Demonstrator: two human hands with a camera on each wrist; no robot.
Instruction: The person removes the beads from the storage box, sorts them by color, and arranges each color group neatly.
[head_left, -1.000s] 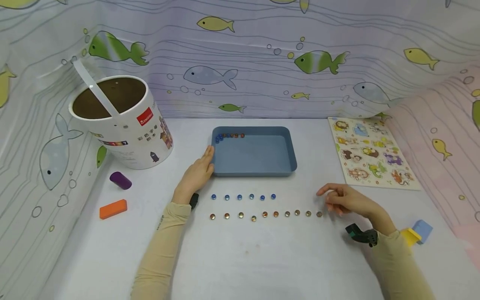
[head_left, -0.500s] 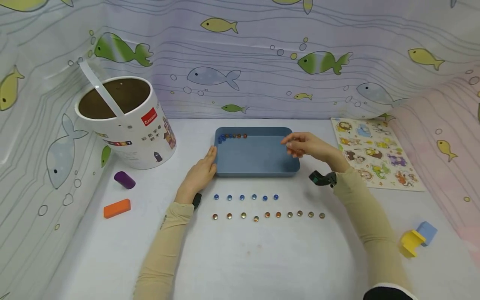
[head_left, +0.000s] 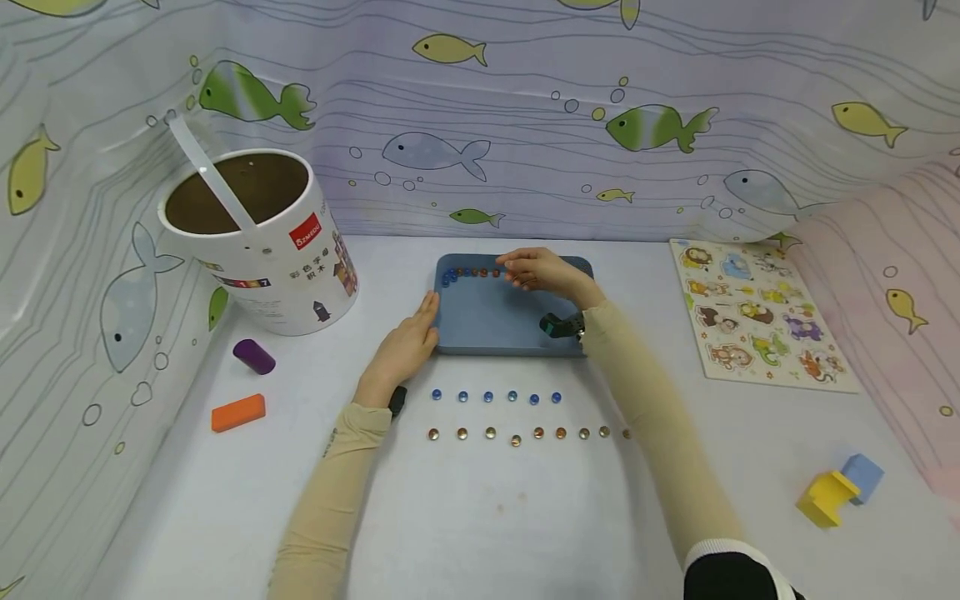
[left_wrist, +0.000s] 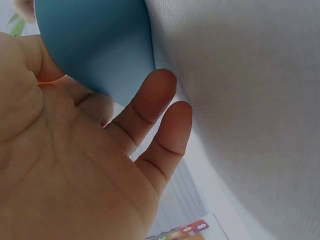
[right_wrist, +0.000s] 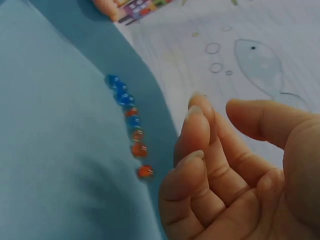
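My left hand (head_left: 402, 350) rests at the left side of the blue-grey tray (head_left: 517, 348), its fingers extended against the wall. In the left wrist view, two fingers of that hand (left_wrist: 75, 150) stand apart from the tray wall (left_wrist: 100, 50). Over the tray's back part hovers my right hand (head_left: 542, 273), near a line of blue and orange marbles (head_left: 474, 272). In the right wrist view, a gap separates the thumb from the loosely bent fingers of the right hand (right_wrist: 235, 170); no marble shows between them. The marbles (right_wrist: 132, 120) lie along the tray's back wall.
In front of the tray stretch a row of blue marbles (head_left: 488, 397) and a row of amber ones (head_left: 538, 433). A white bucket (head_left: 262, 250), a purple cylinder (head_left: 254, 357) and an orange block (head_left: 238, 412) stand left. A puzzle board (head_left: 757, 317) and yellow block (head_left: 827, 498) lie right.
My right hand has moved from beside the amber row's right end, over the tray's right edge, then left to the marbles at the back. The left hand has stayed at the tray.
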